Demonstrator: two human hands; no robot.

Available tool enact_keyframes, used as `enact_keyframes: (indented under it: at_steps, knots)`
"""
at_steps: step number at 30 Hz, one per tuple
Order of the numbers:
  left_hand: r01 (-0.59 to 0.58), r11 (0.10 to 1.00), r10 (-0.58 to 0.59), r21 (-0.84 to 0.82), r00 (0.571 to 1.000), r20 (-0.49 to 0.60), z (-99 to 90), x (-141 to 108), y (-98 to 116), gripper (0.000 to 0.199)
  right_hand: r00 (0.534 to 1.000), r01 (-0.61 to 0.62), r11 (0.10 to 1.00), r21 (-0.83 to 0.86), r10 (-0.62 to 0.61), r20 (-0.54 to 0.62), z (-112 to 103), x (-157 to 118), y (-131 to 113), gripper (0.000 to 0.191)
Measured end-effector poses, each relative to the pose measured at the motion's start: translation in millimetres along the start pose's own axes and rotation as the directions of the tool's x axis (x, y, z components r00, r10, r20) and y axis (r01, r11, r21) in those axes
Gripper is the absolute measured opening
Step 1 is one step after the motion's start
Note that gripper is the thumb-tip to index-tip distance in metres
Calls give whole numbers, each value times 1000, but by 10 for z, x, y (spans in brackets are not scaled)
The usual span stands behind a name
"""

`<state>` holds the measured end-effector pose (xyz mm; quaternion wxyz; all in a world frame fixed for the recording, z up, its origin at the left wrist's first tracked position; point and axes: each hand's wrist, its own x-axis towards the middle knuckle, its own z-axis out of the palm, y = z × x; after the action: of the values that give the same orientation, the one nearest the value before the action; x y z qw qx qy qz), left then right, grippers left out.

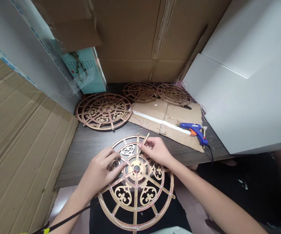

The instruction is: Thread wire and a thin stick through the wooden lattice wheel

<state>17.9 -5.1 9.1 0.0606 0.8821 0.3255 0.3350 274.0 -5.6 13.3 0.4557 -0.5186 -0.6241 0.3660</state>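
My left hand point(98, 170) grips a round wooden fretwork wheel point(123, 194) near its hub, and the wheel sits across my lap beyond the table edge. My right hand point(155, 151) pinches a thin wooden stick point(144, 143) just above the wheel's upper spokes. Fine pinkish wires run along the wheel's rim and spokes. Three similar fretwork wheels lie farther off: one point(103, 111) on the dark table point(86, 149), and two at the back point(140, 92) point(174, 94). A blue and orange hot glue gun point(195, 131) rests on a cardboard sheet point(166, 113) to my right.
A white strip point(157, 120) crosses the cardboard sheet, and the glue gun's black cord drops off the table edge. Cardboard walls point(140, 39) rise behind and to the left, a white panel point(242, 97) stands at right, and a teal calendar point(84, 70) leans at back left.
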Motion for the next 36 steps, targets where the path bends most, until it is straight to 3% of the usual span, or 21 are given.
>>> enact_keyframes:
  at_steps: [13, 21, 36]
  knots:
    - [35, 999, -36, 11, 994, 102, 4, 80, 9, 14, 1000, 8, 999, -33, -8, 0, -2, 1, 0, 28]
    - [34, 999, -35, 9, 993, 109, -2, 66, 11, 15, 1000, 0, 999, -37, 0, -2, 2, -7, -12, 27]
    - [27, 999, -27, -20, 1000, -15, 13, -24, -15, 17, 1000, 6, 1000, -27, -6, -5, 17, -11, 5, 27]
